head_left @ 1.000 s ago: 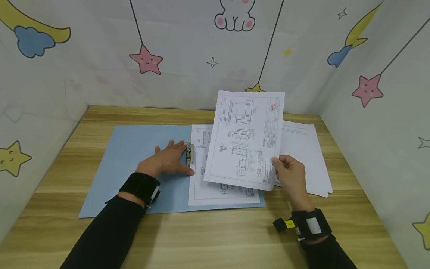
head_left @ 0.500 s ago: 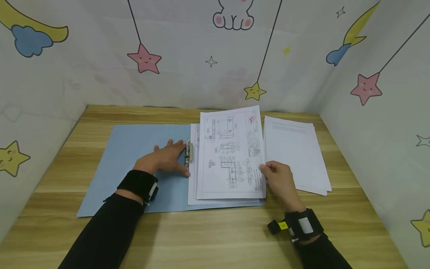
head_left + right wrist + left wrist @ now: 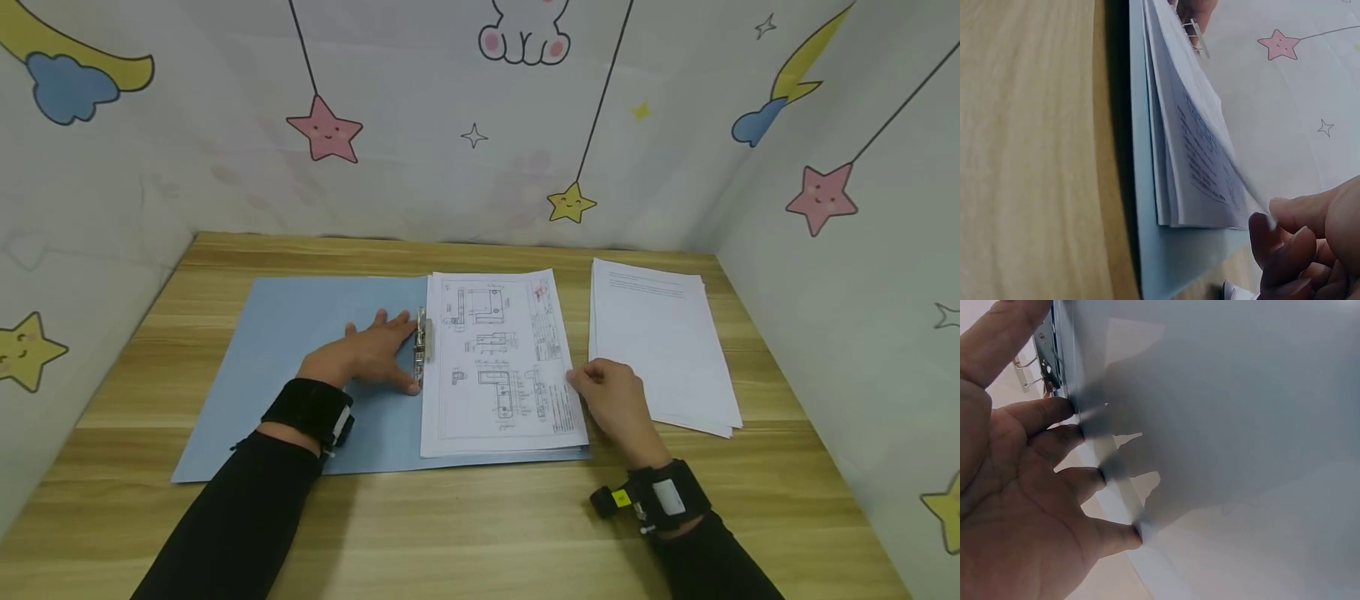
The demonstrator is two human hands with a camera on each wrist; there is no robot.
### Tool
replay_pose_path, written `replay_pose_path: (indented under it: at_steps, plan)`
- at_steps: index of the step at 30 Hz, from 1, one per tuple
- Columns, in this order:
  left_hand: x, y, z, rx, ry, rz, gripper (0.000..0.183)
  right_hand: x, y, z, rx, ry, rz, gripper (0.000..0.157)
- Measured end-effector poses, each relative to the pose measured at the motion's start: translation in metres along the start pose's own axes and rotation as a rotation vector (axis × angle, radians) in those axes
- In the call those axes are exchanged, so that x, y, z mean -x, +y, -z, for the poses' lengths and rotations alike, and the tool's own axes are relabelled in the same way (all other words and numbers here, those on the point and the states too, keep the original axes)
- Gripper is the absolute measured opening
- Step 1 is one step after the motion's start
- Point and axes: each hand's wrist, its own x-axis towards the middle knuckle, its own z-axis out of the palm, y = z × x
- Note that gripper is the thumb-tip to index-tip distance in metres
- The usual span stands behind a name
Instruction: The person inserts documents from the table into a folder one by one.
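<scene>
A blue folder [image 3: 300, 317] lies spread out on the table, with a metal clip [image 3: 420, 346] along its spine. My left hand [image 3: 367, 354] rests with fingers spread on the left cover, fingertips and thumb beside the clip. In the left wrist view its fingertips [image 3: 1119, 539] touch the cover's smooth surface. A printed drawing sheet [image 3: 495, 358] lies over other sheets on the folder's right half, its left edge near the clip. My right hand [image 3: 615, 400] pinches that sheet's right edge between thumb and forefinger. In the right wrist view the sheet's edge [image 3: 1235, 169] curves up from the pages beneath.
A stack of white papers [image 3: 660, 333] lies on the wooden table [image 3: 450, 533] to the right of the folder. White walls [image 3: 405, 192] with star and moon pictures stand behind and at both sides.
My right hand has brought the drawing sheet left and down, from above the folder onto its pages by the clip. The left hand has stayed nearly still.
</scene>
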Motion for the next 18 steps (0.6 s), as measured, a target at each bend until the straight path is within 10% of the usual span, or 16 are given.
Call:
replay_pose_path:
  at_steps: [18]
  plan:
    - [-0.0019, -0.0004, -0.0019, 0.001, 0.007, 0.008, 0.112, -0.0016, -0.0054, -0.0055, -0.025, -0.033, -0.006, 0.019]
